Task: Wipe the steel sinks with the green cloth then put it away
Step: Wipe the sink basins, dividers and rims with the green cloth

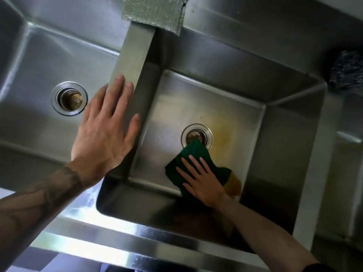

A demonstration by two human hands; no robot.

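Observation:
Two steel sinks lie side by side below me. My right hand point(202, 178) presses flat on the green cloth point(193, 154) on the floor of the right sink point(253, 122), just in front of its drain point(197, 135). A yellow-brown stain point(224, 132) spreads to the right of that drain, and a yellow patch shows beside the cloth. My left hand point(107, 126) rests flat, fingers apart, on the steel divider point(135, 55) between the sinks. The left sink point(39, 61) has a strainer drain point(69, 98).
A pale scouring pad point(155, 12) hangs over the back of the divider. A dark blue scrubber point(346, 71) sits on the ledge at the far right. The sink's front rim point(117, 246) runs along the bottom of the view.

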